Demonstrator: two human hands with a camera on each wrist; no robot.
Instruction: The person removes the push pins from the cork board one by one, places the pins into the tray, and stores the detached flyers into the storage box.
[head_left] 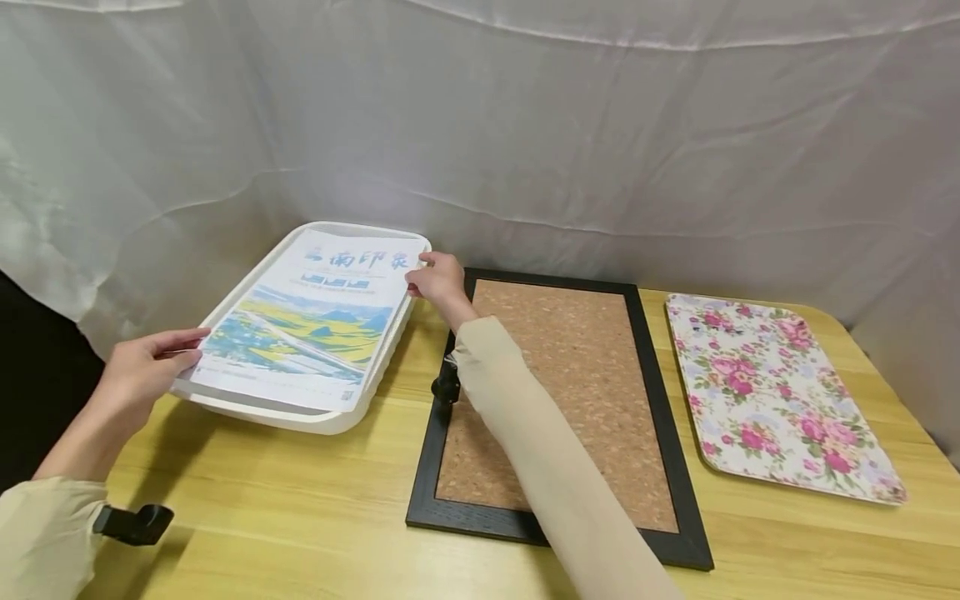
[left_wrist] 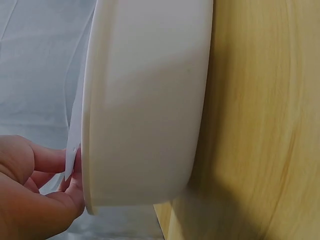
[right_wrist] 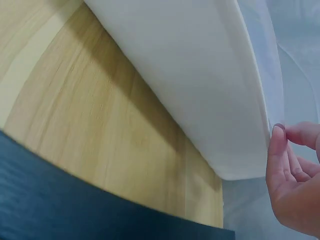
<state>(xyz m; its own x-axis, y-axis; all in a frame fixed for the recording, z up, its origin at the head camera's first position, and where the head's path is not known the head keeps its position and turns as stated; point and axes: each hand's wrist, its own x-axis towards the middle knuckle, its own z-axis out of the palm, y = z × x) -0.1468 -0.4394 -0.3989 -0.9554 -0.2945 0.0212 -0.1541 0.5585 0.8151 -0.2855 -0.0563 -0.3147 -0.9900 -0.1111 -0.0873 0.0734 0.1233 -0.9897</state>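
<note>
A printed poster sheet (head_left: 322,308) with blue characters and a yellow-green landscape lies over a white plastic basin (head_left: 330,421) at the left of the table. My left hand (head_left: 146,367) pinches the sheet's lower left edge between thumb and fingers, just by the basin's rim. In the left wrist view that paper edge (left_wrist: 75,132) stands slightly off the rim. At the upper right edge, my right hand (head_left: 438,283) pinches the sheet between thumb and finger; the right wrist view shows the fingertips (right_wrist: 278,131) meeting on the paper. The basin's inside is mostly hidden under the sheet.
A cork board (head_left: 558,375) in a black frame (head_left: 480,521) lies mid-table, partly under my right forearm. Farther right rests a floral tray (head_left: 780,400). The wooden table (head_left: 300,508) backs onto a grey curtain (head_left: 525,125).
</note>
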